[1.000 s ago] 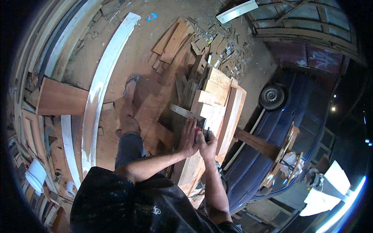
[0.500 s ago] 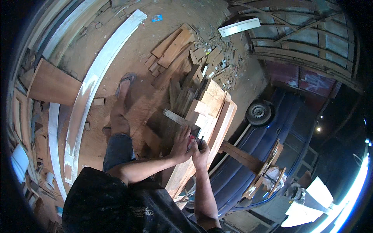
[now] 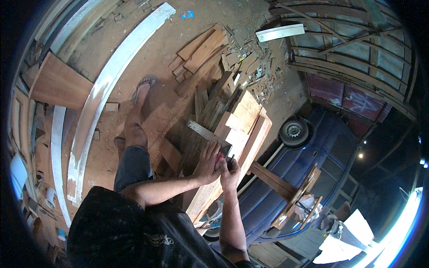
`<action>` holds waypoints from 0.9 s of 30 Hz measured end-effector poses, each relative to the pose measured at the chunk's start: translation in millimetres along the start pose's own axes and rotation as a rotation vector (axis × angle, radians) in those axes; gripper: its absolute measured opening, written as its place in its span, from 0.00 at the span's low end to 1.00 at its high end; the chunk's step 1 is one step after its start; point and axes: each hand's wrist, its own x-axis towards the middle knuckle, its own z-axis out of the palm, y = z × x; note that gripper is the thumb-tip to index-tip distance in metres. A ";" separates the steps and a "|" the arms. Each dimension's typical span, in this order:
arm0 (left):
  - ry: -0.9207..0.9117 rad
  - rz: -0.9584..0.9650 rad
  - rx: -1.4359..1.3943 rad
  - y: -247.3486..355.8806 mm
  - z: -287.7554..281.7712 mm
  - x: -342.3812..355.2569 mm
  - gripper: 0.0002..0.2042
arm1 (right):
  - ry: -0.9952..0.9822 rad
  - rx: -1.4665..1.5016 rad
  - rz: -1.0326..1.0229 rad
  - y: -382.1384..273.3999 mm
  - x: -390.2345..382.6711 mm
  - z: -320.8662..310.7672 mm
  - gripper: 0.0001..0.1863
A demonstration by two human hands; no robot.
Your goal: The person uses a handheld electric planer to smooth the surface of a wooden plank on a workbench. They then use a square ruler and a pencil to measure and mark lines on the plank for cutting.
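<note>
A flat metal square [image 3: 202,131] lies across pale boards [image 3: 245,109] stacked in front of me. My left hand [image 3: 207,167] is closed over it, fingers stretched forward and pressed down. A small red part [image 3: 219,159] shows by the left thumb; whether it belongs to the square I cannot tell. Touching close beside it, my right hand [image 3: 229,176] pinches a short, dark, pencil-like marking tool [image 3: 231,159] held almost upright. Its tip is hidden at the board.
Wood offcuts [image 3: 243,67] and brown planks [image 3: 203,49] lie on the dirt floor ahead. A long white-painted board [image 3: 118,58] stretches along the left. On the right stand a blue vehicle [image 3: 308,154] and a plank stand [image 3: 297,196]. My sandalled foot [image 3: 144,87] is beside the stack.
The whole view has shifted slightly. Both hands keep almost the same place on the boards, the left on the square, the right with the marking tool.
</note>
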 end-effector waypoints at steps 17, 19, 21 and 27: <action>-0.011 -0.022 -0.042 3.8 -5.5 -1.1 0.40 | -0.003 0.013 -0.007 -3.2 -3.3 2.2 0.08; -0.015 -0.026 -0.033 2.1 -3.2 -2.4 0.40 | 0.003 -0.004 -0.022 -7.1 -4.0 3.9 0.08; -0.022 -0.027 -0.012 -0.7 -0.3 -1.6 0.40 | 0.003 0.009 -0.014 -7.6 -4.4 4.1 0.09; -0.047 -0.030 0.046 -2.6 2.4 -2.1 0.40 | 0.021 0.030 -0.017 -8.4 -4.4 7.1 0.10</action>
